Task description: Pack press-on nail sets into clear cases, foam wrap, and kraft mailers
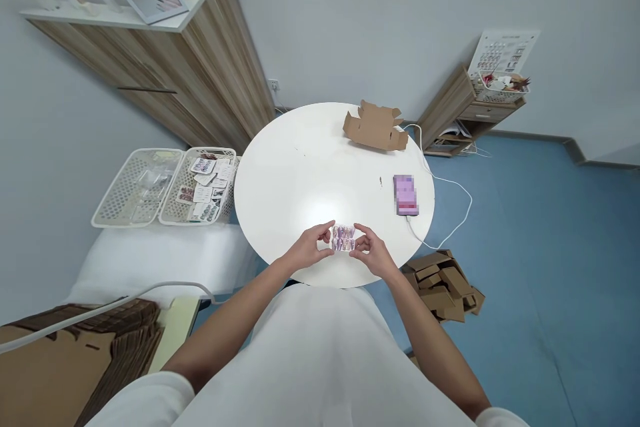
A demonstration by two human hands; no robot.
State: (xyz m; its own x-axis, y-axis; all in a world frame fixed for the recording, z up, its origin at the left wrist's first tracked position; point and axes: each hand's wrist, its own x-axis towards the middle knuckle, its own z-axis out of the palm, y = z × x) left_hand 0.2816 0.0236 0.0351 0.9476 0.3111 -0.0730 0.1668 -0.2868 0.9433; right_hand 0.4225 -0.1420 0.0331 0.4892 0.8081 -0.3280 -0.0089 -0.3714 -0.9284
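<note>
Both my hands hold a small clear pack of purple press-on nails (343, 239) above the near edge of a round white table (310, 173). My left hand (311, 246) pinches its left end with thumb and fingers. My right hand (371, 251) pinches its right end the same way. The pack lies level between them, its patterned side facing up.
A half-folded cardboard box (375, 127) sits at the table's far side, a phone (405, 194) with a white cable at its right. Two white baskets (167, 185) stand left, one with nail packs. Flat cardboard lies on the floor (443, 283) and at lower left (75, 353).
</note>
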